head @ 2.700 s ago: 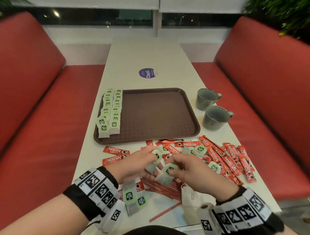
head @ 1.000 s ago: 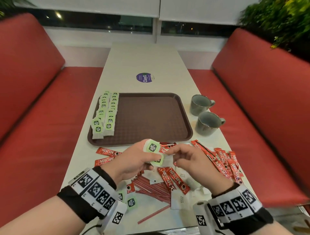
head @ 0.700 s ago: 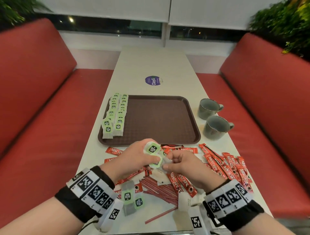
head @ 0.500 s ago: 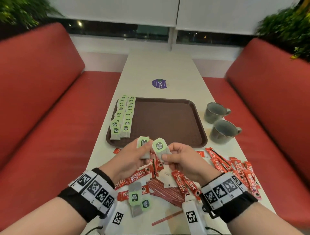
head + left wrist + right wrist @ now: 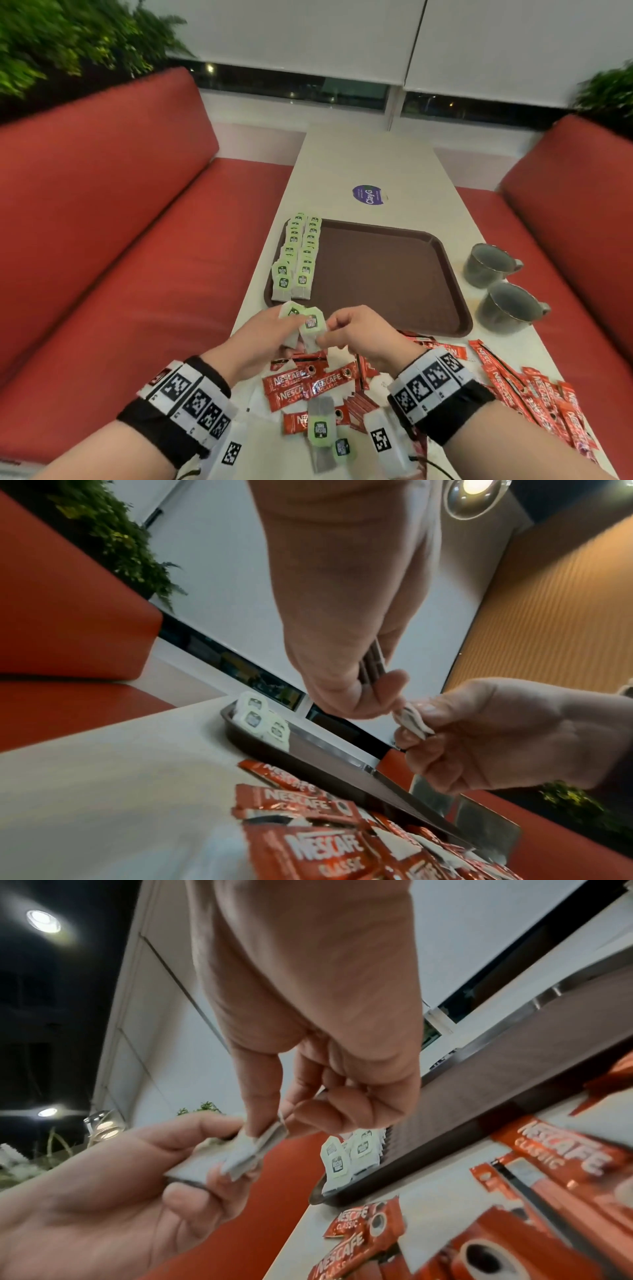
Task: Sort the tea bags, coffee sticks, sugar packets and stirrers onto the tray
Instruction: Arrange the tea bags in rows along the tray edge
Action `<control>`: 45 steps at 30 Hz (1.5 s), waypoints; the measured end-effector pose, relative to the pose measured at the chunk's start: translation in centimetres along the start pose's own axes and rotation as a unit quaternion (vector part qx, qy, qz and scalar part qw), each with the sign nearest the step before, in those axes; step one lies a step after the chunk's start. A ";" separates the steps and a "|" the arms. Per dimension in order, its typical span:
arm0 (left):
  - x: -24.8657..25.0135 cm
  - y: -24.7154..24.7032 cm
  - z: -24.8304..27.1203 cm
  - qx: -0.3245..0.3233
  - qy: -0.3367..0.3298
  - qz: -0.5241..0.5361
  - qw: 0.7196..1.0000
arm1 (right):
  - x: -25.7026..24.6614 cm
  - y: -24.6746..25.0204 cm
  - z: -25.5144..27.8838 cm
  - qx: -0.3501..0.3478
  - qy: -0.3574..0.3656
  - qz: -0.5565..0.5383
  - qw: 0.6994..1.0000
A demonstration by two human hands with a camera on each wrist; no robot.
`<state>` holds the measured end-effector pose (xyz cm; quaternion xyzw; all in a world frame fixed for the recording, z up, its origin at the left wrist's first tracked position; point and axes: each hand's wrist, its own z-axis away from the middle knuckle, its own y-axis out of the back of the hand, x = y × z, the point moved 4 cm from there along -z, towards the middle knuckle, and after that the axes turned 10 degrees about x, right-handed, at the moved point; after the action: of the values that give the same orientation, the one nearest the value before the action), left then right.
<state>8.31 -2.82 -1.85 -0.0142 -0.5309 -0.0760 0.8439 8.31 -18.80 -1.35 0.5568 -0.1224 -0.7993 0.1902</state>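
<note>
My left hand (image 5: 291, 330) grips a small fan of green-labelled tea bags (image 5: 293, 313) just short of the brown tray's (image 5: 394, 329) near left corner. My right hand (image 5: 325, 337) pinches the frontmost tea bag (image 5: 312, 325) of that fan between thumb and forefinger. The right wrist view shows this pinch on the tea bag (image 5: 267, 1137). In the left wrist view the held bags (image 5: 371, 664) appear edge-on. Two rows of tea bags (image 5: 299, 260) lie along the tray's left side. Red coffee sticks (image 5: 301, 383), thin red stirrers (image 5: 363, 404) and two loose tea bags (image 5: 322, 428) lie below my hands.
Two grey cups (image 5: 489, 263) (image 5: 510, 308) stand right of the tray. More coffee sticks (image 5: 534, 390) spread at the table's near right. A purple sticker (image 5: 368, 195) marks the table beyond the tray. Red benches flank both sides.
Both hands have lifted off the pile with tea bags and moved up and left toward the tray's near left corner. The view has tilted upward.
</note>
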 end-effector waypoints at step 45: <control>3.0 4.3 -10.4 0.142 -0.163 -0.260 0.941 | -0.6 -1.5 -11.0 0.120 -0.037 0.026 0.992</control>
<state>19.47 -0.02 -3.40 0.2325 -0.6516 -0.2130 0.6900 18.51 -17.06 -5.31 0.5425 -0.2392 -0.7933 0.1380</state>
